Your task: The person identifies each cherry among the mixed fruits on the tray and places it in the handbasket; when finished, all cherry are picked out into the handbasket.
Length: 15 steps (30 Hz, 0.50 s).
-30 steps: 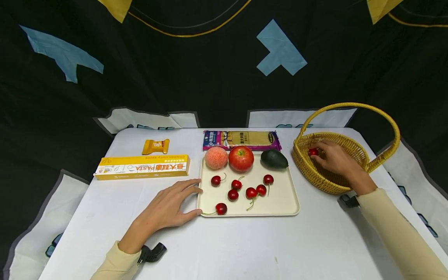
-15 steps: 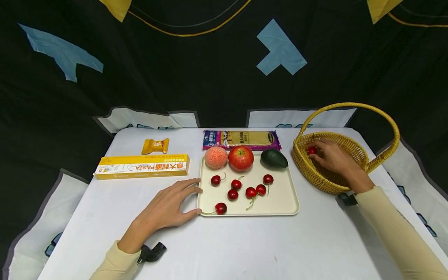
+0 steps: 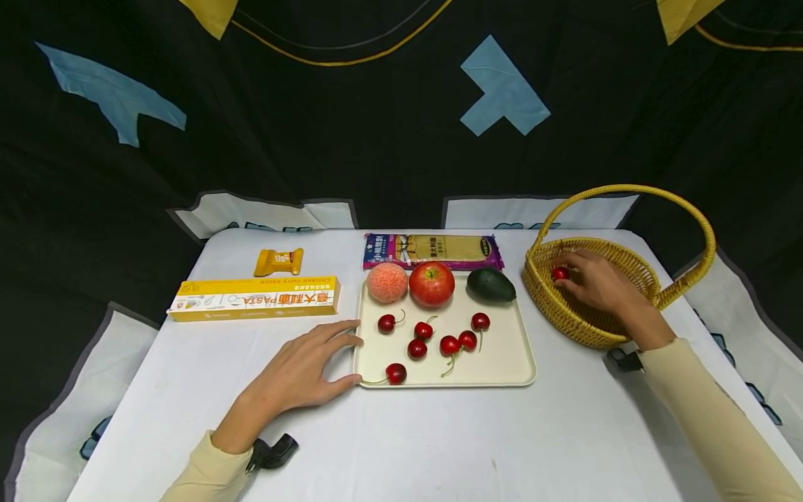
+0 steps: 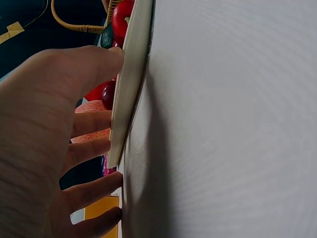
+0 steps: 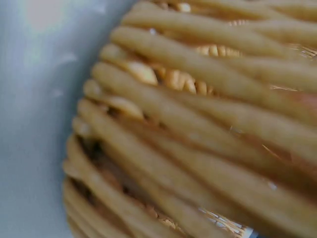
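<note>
1. A single red cherry (image 3: 560, 273) sits inside the woven basket (image 3: 567, 315) at the right of the frame, pinched at the fingertips of the right hand (image 3: 602, 284).
2. The right hand reaches over the basket's near rim, fingers curled round the cherry. The right wrist view shows only blurred wicker strands (image 5: 198, 129).
3. The basket's looped handle (image 3: 633, 189) arches above the hand.
4. Left of the basket, at centre frame, lies a cream tray (image 3: 508, 359) holding seven more cherries (image 3: 449, 345), a tomato (image 3: 431, 284), a peach (image 3: 387, 282) and an avocado (image 3: 491, 285).
5. The left hand (image 3: 301, 369) lies on the white desk (image 3: 439, 439) with fingers spread and straight, thumb and fingertips touching the tray's left edge (image 4: 126, 94), as the left wrist view shows.
6. Behind the tray lies a noodle packet (image 3: 433, 251). In the centre-left of the frame lie a yellow pasta box (image 3: 254, 298) and a small orange sachet (image 3: 279, 262).
</note>
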Each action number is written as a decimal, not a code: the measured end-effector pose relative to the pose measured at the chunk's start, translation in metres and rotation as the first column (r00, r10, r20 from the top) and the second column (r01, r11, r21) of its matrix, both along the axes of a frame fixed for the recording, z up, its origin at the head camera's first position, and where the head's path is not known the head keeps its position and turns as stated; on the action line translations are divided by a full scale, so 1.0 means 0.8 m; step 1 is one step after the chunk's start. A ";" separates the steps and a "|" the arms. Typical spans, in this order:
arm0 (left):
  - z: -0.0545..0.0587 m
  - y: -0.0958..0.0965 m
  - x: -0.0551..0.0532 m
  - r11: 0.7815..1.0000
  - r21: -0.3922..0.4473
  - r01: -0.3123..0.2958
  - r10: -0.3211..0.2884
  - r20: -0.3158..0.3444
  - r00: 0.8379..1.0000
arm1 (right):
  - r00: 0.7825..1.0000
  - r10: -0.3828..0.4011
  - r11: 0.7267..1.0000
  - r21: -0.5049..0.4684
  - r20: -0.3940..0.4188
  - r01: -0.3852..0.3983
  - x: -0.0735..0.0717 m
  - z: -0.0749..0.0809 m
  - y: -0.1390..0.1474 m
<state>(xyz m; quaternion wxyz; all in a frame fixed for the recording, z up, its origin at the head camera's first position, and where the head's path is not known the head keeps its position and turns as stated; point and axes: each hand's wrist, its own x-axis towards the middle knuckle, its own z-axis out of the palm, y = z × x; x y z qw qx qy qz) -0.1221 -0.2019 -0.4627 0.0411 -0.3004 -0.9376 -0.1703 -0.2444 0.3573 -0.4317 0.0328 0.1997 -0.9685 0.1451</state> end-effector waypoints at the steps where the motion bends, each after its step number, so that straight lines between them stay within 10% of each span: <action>1: 0.000 0.000 0.000 1.000 0.001 0.000 0.000 -0.002 1.000 | 1.000 -0.005 1.000 -0.002 0.001 0.005 0.001 0.001 0.000; 15: 0.000 -0.001 0.000 1.000 0.010 0.002 -0.002 0.002 1.000 | 0.995 -0.096 0.995 -0.037 -0.005 0.096 0.021 0.020 -0.011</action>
